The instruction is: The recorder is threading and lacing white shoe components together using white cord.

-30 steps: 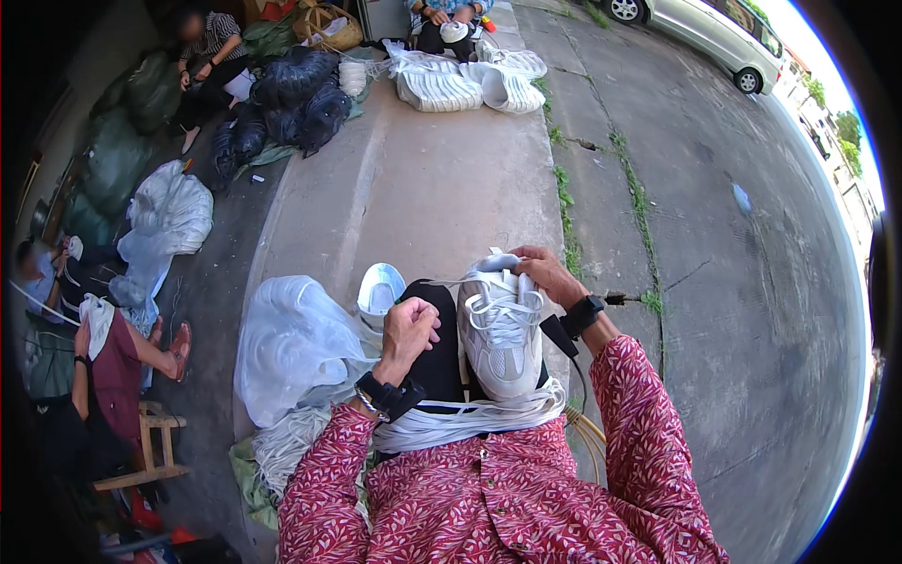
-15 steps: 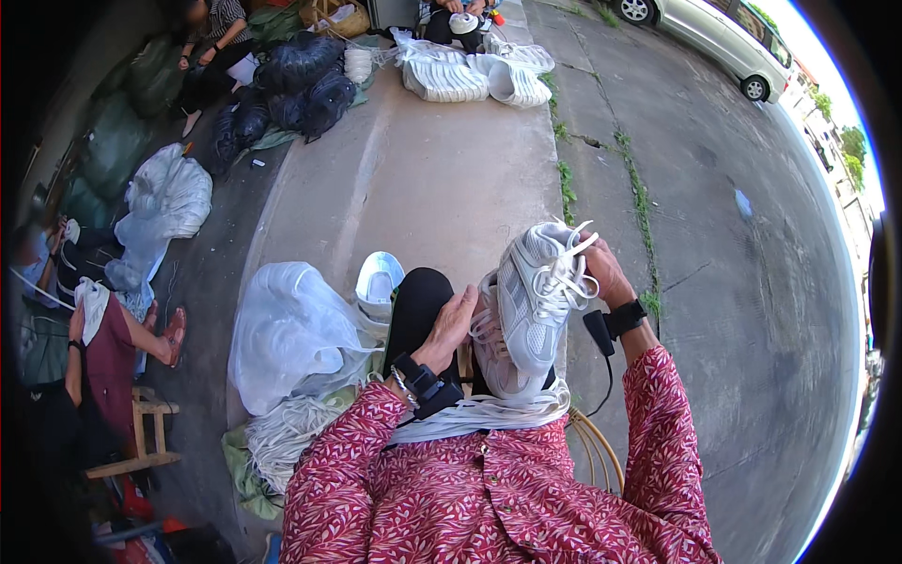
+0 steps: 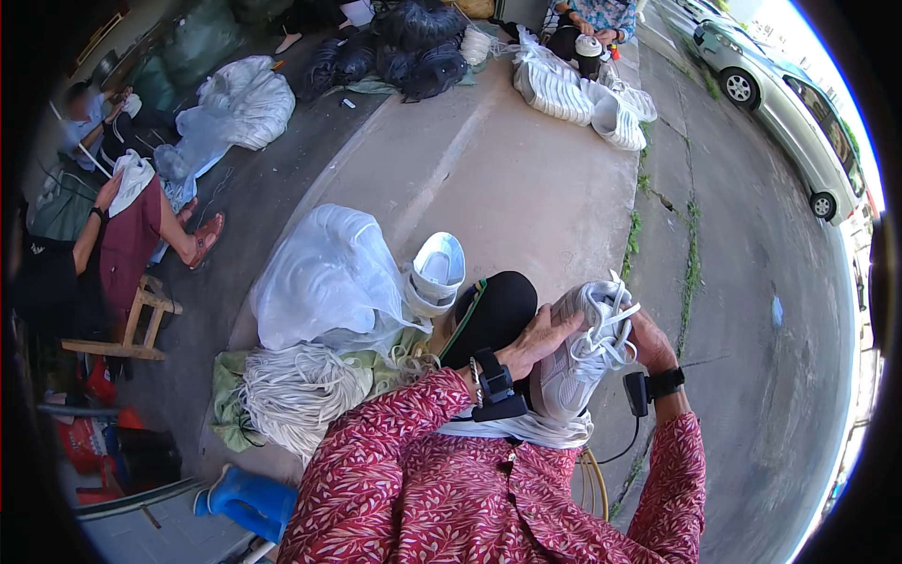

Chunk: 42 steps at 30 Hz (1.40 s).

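A white and grey lace-up sneaker [image 3: 573, 368] is held over my lap between my two hands, toe toward me. My left hand [image 3: 543, 340] presses on its left side with the thumb near the laces. At the upper right, my right hand [image 3: 652, 340] grips the shoe by the collar, with most fingers hidden behind it. White laces [image 3: 606, 336] are threaded through the eyelets and their loose ends stick up. Whether a second shoe lies beneath cannot be made out. More white laces [image 3: 545, 430] lie across my lap.
Left of my knee are a clear plastic bag [image 3: 329, 273] with white contents, a white shoe upper [image 3: 438, 273] and a lace bundle [image 3: 305, 390]. Blue boots [image 3: 249, 498] lie lower left. Other people sit at left and far ahead. A silver van [image 3: 789, 122] is parked at right.
The view has turned, so the surroundings shift right. My left hand, apart from the shoes before, now touches the sneaker. Two shoes showed in my right hand earlier; one shows plainly now.
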{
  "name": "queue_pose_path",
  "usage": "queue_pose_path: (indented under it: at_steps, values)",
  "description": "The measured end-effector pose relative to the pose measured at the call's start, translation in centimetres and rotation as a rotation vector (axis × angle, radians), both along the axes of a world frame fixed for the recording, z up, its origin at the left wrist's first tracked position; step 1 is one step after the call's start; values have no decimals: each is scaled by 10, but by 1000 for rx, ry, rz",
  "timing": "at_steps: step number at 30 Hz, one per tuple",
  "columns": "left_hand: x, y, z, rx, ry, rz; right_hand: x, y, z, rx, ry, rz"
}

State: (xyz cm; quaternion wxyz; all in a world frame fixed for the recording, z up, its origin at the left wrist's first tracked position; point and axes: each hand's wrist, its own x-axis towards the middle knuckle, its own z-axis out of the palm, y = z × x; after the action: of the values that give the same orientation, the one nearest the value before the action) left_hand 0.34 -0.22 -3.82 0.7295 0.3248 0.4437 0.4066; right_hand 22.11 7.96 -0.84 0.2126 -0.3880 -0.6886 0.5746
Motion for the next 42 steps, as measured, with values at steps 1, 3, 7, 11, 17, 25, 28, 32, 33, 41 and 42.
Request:
queue_pose_path:
  at_steps: [1, 3, 7, 11, 17, 25, 28, 32, 33, 41, 42]
  values:
    - [-2, -1, 17, 38, -31, 73, -11, 0, 17, -615, 353, -222]
    - [-15, 15, 37, 113, -79, 61, -11, 14, 42, -419, 390, -85]
    - [-88, 62, 88, 440, -38, 122, -85, 36, 121, 295, 63, -68]
    - [-165, 102, 137, 634, 317, -49, -151, 55, 133, 1025, -116, 156]
    - [-200, 145, 101, 572, 1105, -616, -212, 94, 48, 1265, -188, 389]
    - [-223, 167, -102, 682, 1523, -453, -202, 107, -55, 810, -557, 371]
    - [-225, 137, -233, 641, 1680, -387, -175, 102, -60, 634, -545, 415]
    - [-211, 89, -297, 335, 1620, -502, -155, 99, -46, 131, -422, 389]
    - [-208, 88, -295, 321, 1614, -505, -151, 94, -41, 4, -415, 399]
    - [-200, 35, -225, 339, 1215, 276, -118, 39, -55, 357, -405, 363]
    - [-205, 10, -234, 178, 1145, 261, -119, 42, -56, 246, -398, 318]
